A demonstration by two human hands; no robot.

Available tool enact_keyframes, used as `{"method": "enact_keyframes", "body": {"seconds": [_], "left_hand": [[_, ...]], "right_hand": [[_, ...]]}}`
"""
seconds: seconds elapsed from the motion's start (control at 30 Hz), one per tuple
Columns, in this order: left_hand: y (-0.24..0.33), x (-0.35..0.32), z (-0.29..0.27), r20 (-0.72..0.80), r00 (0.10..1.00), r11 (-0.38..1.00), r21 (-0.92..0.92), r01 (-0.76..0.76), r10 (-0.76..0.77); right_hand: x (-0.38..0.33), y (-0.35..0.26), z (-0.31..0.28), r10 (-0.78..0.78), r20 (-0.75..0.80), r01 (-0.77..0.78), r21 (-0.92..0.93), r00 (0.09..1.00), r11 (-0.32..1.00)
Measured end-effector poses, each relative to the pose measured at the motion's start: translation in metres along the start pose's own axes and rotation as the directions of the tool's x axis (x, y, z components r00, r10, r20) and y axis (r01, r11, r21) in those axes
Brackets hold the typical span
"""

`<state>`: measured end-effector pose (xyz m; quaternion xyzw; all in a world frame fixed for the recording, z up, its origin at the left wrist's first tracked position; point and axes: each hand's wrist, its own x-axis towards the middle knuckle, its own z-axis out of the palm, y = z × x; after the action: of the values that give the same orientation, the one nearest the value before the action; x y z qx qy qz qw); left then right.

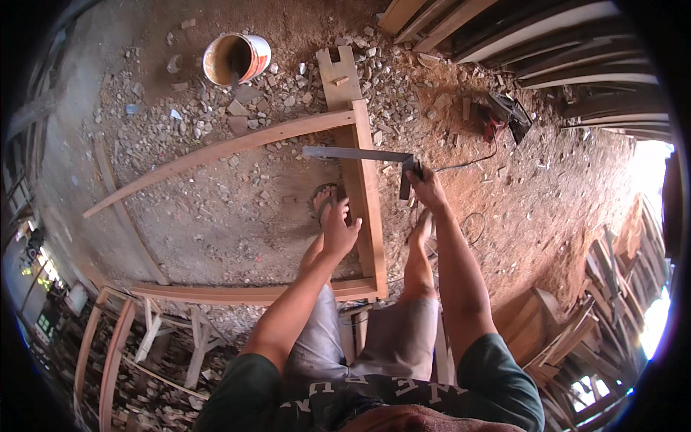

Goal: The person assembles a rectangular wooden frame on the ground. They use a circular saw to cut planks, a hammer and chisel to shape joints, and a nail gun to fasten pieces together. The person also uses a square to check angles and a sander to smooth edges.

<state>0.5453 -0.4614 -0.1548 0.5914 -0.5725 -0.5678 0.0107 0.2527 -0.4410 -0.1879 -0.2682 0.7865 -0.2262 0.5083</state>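
Across the wooden frame (363, 187), right hand (426, 186) holds a grey steel square (358, 154).

This is a rough, open-air carpentry yard or woodworking shed. The dirt floor (216, 216) is strewn with rubble, stone chips and sawdust, and long planks (561, 43) are stacked along the upper right, with more timber offcuts (612, 288) piled at the right edge. A half-built wooden frame (360, 180) lies on the ground, a steel square (360, 153) rests across it, and a power tool (504, 119) with its cord and a soiled bucket (236, 59) sit nearby.
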Motion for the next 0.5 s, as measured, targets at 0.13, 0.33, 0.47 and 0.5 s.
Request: {"method": "enact_keyframes", "body": {"seconds": [0.13, 0.33, 0.47, 0.5], "left_hand": [[0.028, 0.068, 0.018, -0.085, 0.996, 0.982, 0.188, -0.003, 0.02], [0.046, 0.186, 0.082, -0.231, 0.969, 0.987, 0.153, -0.052, 0.087], [0.056, 0.205, 0.082, -0.249, 0.967, 0.976, 0.194, 0.101, -0.051], [0.059, 0.211, 0.088, -0.252, 0.963, 0.963, 0.222, 0.153, -0.095]], "right_hand": [[0.086, 0.023, 0.026, 0.008, 0.107, 0.0, -0.074, 0.994, 0.997], [0.212, 0.078, 0.053, 0.024, 0.185, -0.026, 0.01, 0.982, 1.0], [0.222, 0.034, 0.081, 0.041, 0.243, -0.012, -0.119, 0.969, 0.993], [0.221, 0.029, 0.08, 0.041, 0.231, -0.015, -0.114, 0.972, 0.993]]}}
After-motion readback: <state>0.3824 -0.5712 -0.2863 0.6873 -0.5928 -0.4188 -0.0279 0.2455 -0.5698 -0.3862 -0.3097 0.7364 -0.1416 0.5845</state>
